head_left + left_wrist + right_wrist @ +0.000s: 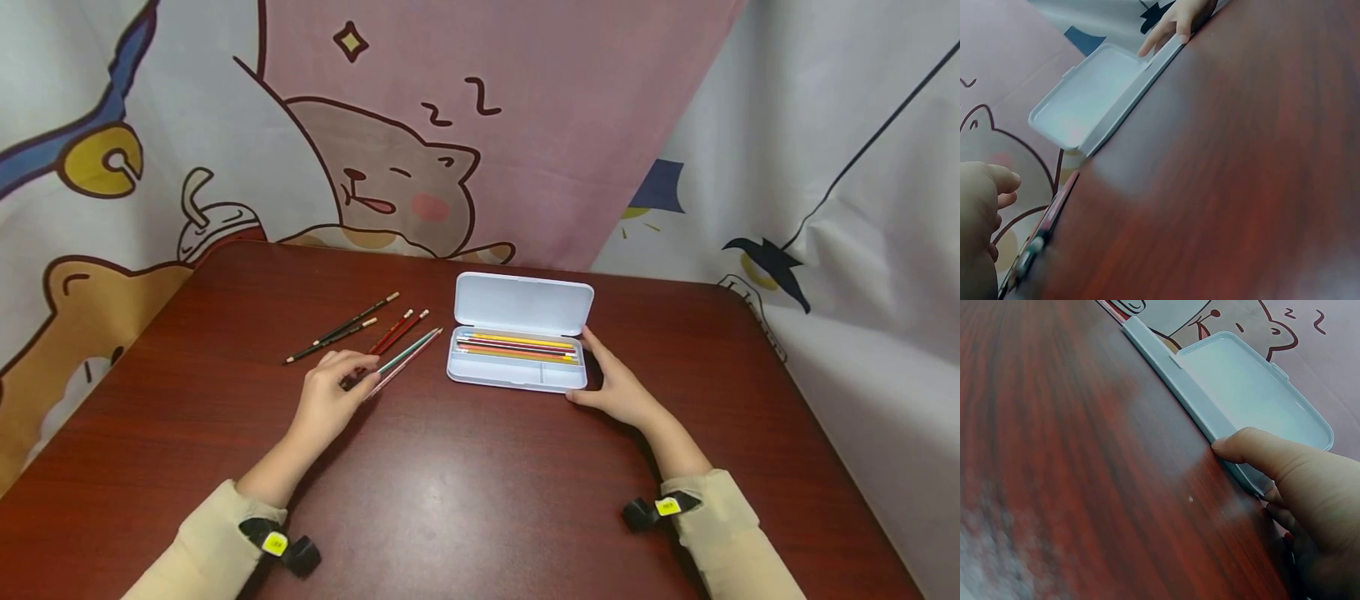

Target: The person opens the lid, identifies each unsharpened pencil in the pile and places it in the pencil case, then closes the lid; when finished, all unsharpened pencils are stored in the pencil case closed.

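Note:
An open white pencil case (516, 377) lies mid-table with its lid (522, 304) folded back and several coloured pencils (517, 346) inside. My right hand (617, 385) grips the case's right end, thumb on the front corner and index finger along the far side; the right wrist view shows that hand (1300, 481) against the case (1235, 387). My left hand (330, 392) sits left of the case, its curled fingers pinching the near end of a green pencil (408, 352) that lies beside a pink one (405, 371). In the left wrist view this hand (979, 212) hovers by the pencils (1054, 212).
More loose pencils lie on the dark red table (480, 500): two dark ones (341, 329) and two red ones (399, 330), beyond my left hand. A cartoon-printed cloth (420, 150) hangs behind the table's far edge.

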The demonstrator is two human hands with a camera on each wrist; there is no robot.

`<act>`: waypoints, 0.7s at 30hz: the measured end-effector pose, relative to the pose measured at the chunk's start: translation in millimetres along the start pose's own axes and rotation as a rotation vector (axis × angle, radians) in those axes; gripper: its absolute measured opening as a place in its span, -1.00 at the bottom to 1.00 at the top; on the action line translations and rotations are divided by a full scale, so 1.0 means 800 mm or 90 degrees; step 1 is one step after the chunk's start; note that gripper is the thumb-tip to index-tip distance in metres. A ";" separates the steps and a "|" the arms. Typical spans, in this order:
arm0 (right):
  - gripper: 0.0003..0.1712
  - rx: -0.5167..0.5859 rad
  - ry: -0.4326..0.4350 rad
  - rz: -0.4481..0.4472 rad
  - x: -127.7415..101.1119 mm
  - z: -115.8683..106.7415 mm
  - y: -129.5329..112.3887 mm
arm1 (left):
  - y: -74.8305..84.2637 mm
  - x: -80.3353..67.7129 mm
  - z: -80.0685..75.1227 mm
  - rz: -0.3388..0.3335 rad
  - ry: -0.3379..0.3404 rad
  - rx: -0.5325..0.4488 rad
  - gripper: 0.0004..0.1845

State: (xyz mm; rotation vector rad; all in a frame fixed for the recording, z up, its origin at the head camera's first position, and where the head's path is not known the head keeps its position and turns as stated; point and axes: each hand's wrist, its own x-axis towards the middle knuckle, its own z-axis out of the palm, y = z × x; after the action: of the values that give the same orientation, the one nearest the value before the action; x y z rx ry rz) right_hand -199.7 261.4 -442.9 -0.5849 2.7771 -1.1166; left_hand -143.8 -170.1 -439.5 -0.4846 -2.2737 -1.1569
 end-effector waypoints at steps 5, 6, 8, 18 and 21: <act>0.28 0.000 0.001 0.001 -0.001 -0.001 -0.001 | -0.008 -0.007 -0.015 -0.006 0.022 -0.004 -0.77; 0.28 0.001 0.002 0.001 -0.002 -0.001 -0.001 | -0.008 -0.008 -0.017 -0.012 0.025 -0.011 -0.77; 0.28 0.002 0.004 0.000 -0.002 -0.001 -0.001 | -0.008 -0.009 -0.019 -0.027 0.023 -0.029 -0.76; 0.31 0.013 0.006 0.005 -0.001 -0.001 -0.001 | 0.055 0.017 -0.030 -0.162 -0.041 -0.159 -0.75; 0.32 0.015 0.008 0.006 -0.002 -0.001 -0.002 | 0.061 0.033 -0.026 -0.180 -0.072 -0.195 -0.71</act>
State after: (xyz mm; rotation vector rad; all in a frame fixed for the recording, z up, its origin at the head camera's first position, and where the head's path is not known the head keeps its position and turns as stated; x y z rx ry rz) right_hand -198.3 261.6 -441.6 -0.5633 2.7711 -1.1535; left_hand -132.1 -157.4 -382.8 -0.3555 -2.3229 -1.6726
